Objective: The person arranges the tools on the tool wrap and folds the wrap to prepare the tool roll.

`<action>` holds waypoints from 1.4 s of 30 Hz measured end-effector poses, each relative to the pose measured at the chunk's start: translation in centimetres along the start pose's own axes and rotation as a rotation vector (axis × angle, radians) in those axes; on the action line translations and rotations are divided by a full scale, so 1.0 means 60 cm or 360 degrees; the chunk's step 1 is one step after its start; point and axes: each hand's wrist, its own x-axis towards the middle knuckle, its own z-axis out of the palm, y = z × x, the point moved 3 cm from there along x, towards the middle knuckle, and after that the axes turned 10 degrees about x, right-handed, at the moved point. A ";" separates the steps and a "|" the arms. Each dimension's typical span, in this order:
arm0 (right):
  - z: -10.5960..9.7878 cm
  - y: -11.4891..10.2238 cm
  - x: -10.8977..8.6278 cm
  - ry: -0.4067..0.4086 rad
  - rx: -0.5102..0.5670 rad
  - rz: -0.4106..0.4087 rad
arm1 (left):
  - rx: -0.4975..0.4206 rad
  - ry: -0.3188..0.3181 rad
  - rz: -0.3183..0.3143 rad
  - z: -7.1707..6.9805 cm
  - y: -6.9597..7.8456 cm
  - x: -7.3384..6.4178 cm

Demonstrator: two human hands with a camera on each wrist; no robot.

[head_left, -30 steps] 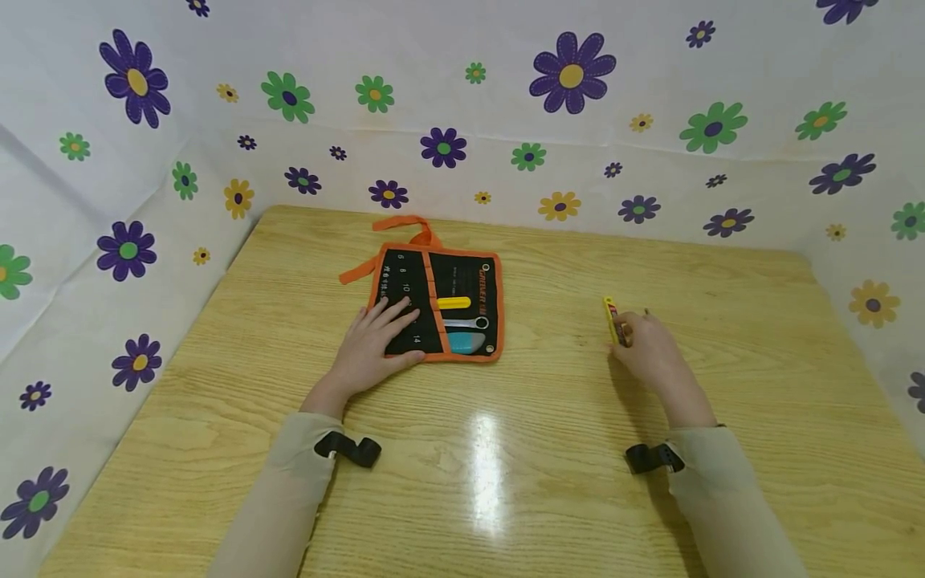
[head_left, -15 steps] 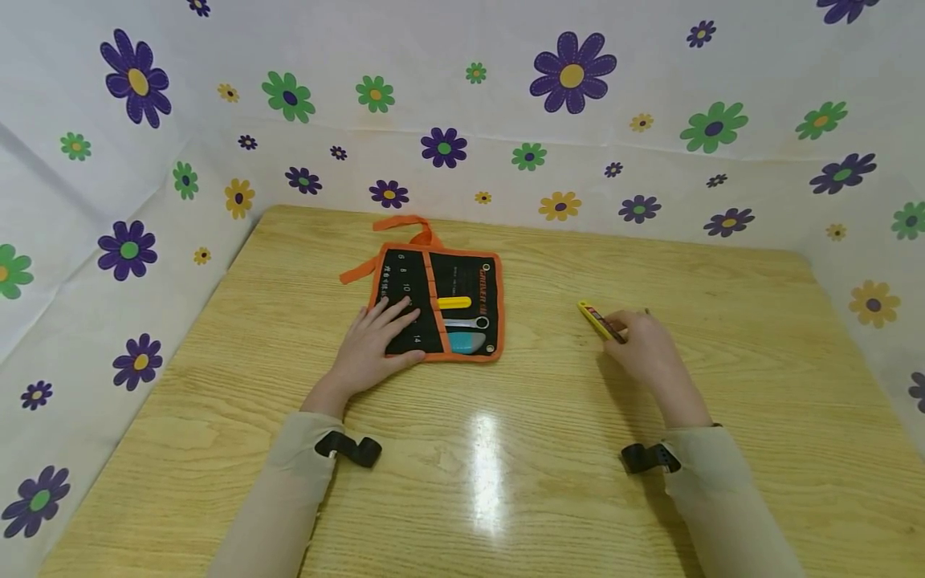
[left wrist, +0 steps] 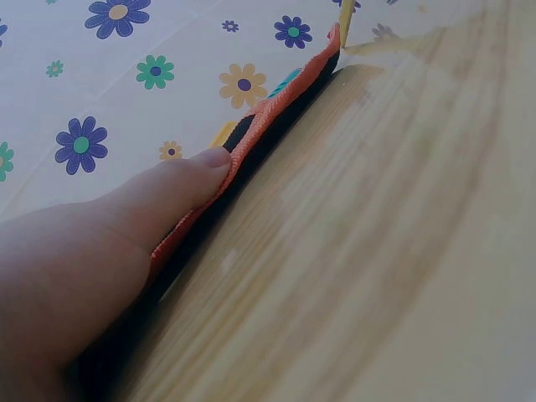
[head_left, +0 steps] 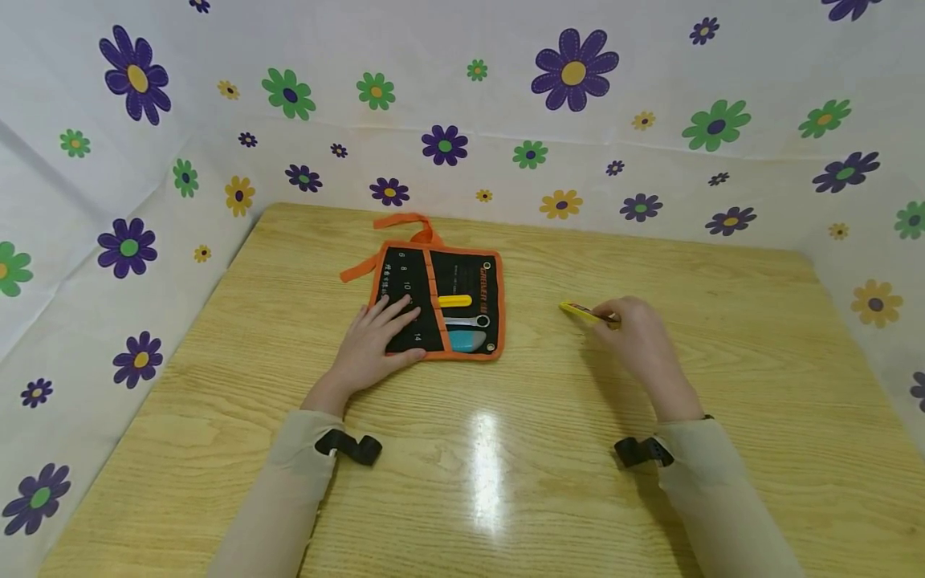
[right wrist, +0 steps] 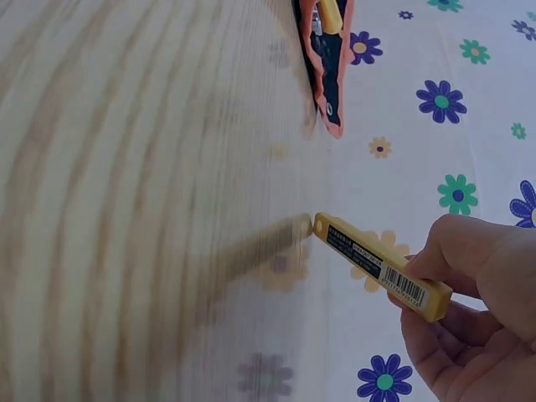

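My left hand [head_left: 370,345] rests with spread fingers on the pocket side of a black tool pouch [head_left: 466,273] with orange edging. In the left wrist view, the thumb [left wrist: 188,180] lies along the pouch's orange edge. From the pouch pockets stick out a yellow handle [head_left: 455,301], a ring spanner [head_left: 470,321] and a teal and grey handle [head_left: 468,341]. To the right of the pouch, my right hand [head_left: 643,341] pinches a slim yellow tool [right wrist: 373,260] with a black label and barcode. Its free end points left toward the pouch; fingers partly cover its other end.
The pouch lies on a wood-grain table [head_left: 549,449]. Two orange straps [head_left: 401,219] trail from its back left. A white flower-print sheet [head_left: 499,104] rises behind and beside the table. Black wrist cameras [head_left: 350,448] sit on both sleeves.
The yellow tool has turned anticlockwise, from pointing away to pointing left. My right hand has shifted slightly left and away from me with it. The left hand stays on the pouch.
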 end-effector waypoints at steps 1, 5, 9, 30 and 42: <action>0.001 -0.002 0.001 0.0015 0.0009 -0.0011 | 0.0000 -0.0001 -0.0001 0.000 0.000 0.000; 0.003 -0.010 0.004 0.0061 0.0053 -0.0052 | 0.0000 0.0002 -0.0002 -0.001 -0.001 -0.001; 0.005 -0.015 0.006 0.0088 0.0088 -0.0064 | -0.0003 0.0011 0.0005 -0.001 0.000 -0.002; 0.021 -0.019 0.020 0.0336 0.0163 -0.0150 | 0.0000 0.0009 0.0005 -0.001 -0.001 -0.001; 0.040 -0.024 0.038 0.0239 0.0560 0.0057 | -0.0002 0.0015 0.0014 -0.001 0.000 -0.002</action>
